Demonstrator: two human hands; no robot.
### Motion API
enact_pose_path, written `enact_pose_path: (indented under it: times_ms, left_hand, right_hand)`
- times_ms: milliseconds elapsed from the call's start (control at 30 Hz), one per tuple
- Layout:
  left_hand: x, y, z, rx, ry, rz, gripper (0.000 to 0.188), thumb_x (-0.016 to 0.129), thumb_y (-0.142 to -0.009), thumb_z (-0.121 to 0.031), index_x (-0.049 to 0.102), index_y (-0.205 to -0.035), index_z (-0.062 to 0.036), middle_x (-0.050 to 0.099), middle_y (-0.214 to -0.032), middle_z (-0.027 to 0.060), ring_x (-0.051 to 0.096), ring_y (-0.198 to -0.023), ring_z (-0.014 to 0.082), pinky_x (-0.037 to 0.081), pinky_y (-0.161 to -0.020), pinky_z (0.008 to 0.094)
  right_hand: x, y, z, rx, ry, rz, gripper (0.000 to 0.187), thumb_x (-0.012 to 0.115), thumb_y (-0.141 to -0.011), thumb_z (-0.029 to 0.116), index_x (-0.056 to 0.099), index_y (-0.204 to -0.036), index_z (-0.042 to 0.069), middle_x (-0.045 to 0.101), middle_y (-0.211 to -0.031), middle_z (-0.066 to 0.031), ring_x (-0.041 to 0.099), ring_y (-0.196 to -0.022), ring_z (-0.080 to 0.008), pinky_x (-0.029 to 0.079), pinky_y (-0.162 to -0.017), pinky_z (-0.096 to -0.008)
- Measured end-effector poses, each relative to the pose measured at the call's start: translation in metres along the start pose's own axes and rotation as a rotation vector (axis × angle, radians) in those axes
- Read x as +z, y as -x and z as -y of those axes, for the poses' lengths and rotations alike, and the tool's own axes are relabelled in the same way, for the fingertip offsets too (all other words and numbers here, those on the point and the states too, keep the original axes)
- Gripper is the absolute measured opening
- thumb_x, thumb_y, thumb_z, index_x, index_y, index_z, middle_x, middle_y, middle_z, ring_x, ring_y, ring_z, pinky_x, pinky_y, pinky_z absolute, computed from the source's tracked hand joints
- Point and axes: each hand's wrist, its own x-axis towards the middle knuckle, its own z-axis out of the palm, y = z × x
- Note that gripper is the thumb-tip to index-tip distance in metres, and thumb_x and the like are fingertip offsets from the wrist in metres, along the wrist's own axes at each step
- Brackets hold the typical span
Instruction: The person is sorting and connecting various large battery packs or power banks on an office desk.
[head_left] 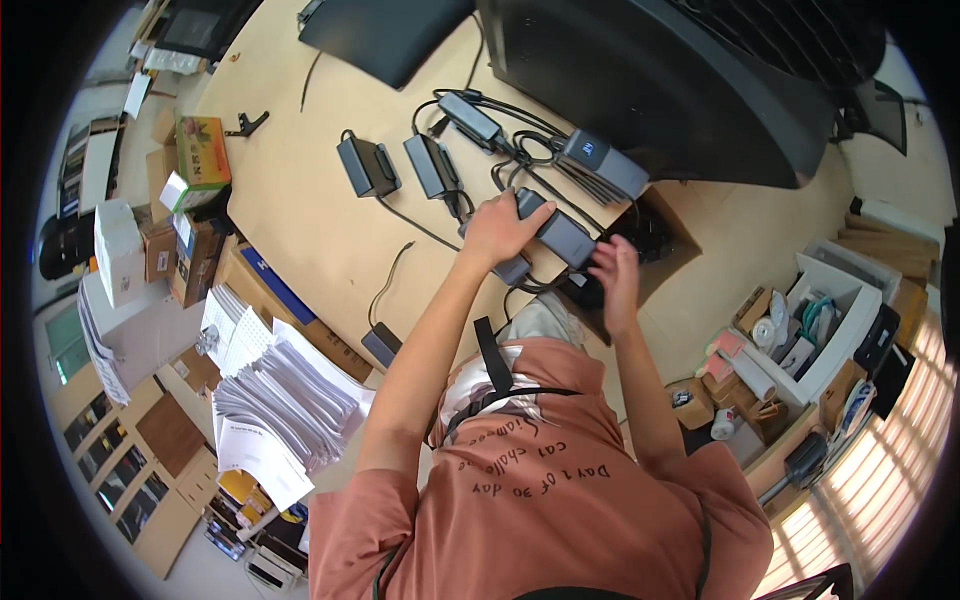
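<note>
Block (566,237) slants far-left to near-right; left grip (495,235) pinches its far end; right grip (618,272), loosely spread, beside its near end.

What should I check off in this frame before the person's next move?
1. Left hand on the dark grey block at the desk's edge: ok, it touches one end.
2. Right hand in contact with that block: cannot tell; the fingers are blurred near its other end.
3. Black cables untangled: not ok, they loop and cross beside the blocks.
4. Block with the blue display face up: ok, the display shows.
5. Leftmost black adapter apart from its neighbour: ok, bare desk between them.
6. Every plug fully seated: cannot tell, too small.
</note>
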Motion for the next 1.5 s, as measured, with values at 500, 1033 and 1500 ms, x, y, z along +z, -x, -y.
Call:
enact_pose_path:
  times_ms: [500, 1033, 1500]
  left_hand:
    - [0.008, -0.031, -0.006, -0.074, 0.377, 0.27, 0.121, 0.071, -0.069, -0.077, 0.039, -0.153, 0.0041, 0.049, -0.148, 0.03, 0.047, -0.14, 0.0376, 0.035, -0.116, 0.0381]
    - [0.021, 0.012, 0.0, 0.052, 0.418, -0.18, 0.087, 0.066, -0.084, -0.061, 0.051, -0.139, 0.0049, 0.063, -0.127, 0.0279, 0.061, -0.12, 0.0399, 0.048, -0.102, 0.0417]
    - [0.106, 0.158, 0.164, -0.132, 1.04, -0.326, 0.03, 0.063, -0.099, -0.023, 0.064, -0.118, -0.0001, 0.068, -0.099, 0.0073, 0.062, -0.089, 0.0134, 0.052, -0.083, 0.0284]
  right_hand:
    - [0.058, 0.004, 0.002, 0.109, -0.357, 0.035, 0.059, 0.052, -0.103, 0.052, 0.046, -0.145, 0.011, 0.053, -0.142, -0.0016, 0.046, -0.133, -0.0152, 0.03, -0.115, -0.0362]
    - [0.01, 0.0, -0.012, 0.238, -0.338, 0.013, 0.06, 0.049, -0.104, 0.053, 0.048, -0.14, 0.006, 0.058, -0.13, -0.007, 0.055, -0.12, -0.0211, 0.038, -0.109, -0.0379]
    - [0.149, 0.014, -0.033, -0.643, 1.55, 0.286, 0.096, 0.084, -0.071, 0.022, 0.033, -0.15, 0.002, 0.047, -0.141, -0.0264, 0.047, -0.129, -0.0444, 0.044, -0.104, -0.0536]
